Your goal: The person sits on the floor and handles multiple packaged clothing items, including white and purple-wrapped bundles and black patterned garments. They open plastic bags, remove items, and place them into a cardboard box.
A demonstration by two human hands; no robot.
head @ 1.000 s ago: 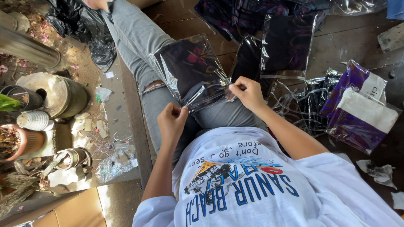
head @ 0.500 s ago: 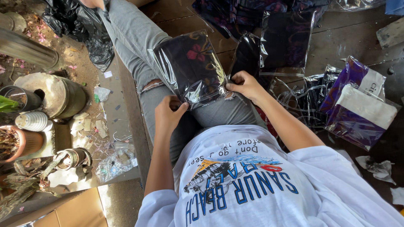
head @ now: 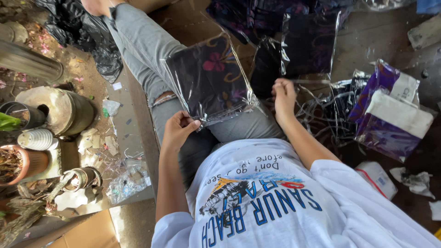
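A clear plastic bag (head: 209,78) with folded dark cloth printed with pink and purple flowers lies on my lap, over my grey trousers (head: 151,50). My left hand (head: 177,131) pinches its near corner. My right hand (head: 285,95) has let go and hovers to the right of the bag with its fingers loosely apart, above empty clear plastic sleeves (head: 321,110). It holds nothing.
More bagged dark cloth (head: 310,43) lies ahead on the wooden floor. A purple and white packed bundle (head: 388,117) sits at the right. Clay and metal pots (head: 55,108) and plastic scraps (head: 126,181) stand on the ground at the left, with a black plastic bag (head: 87,34) beyond.
Both hands held the bag's near edge before. Now my right hand has released it and moved right, while my left hand keeps the corner; the bag lies flatter on my lap.
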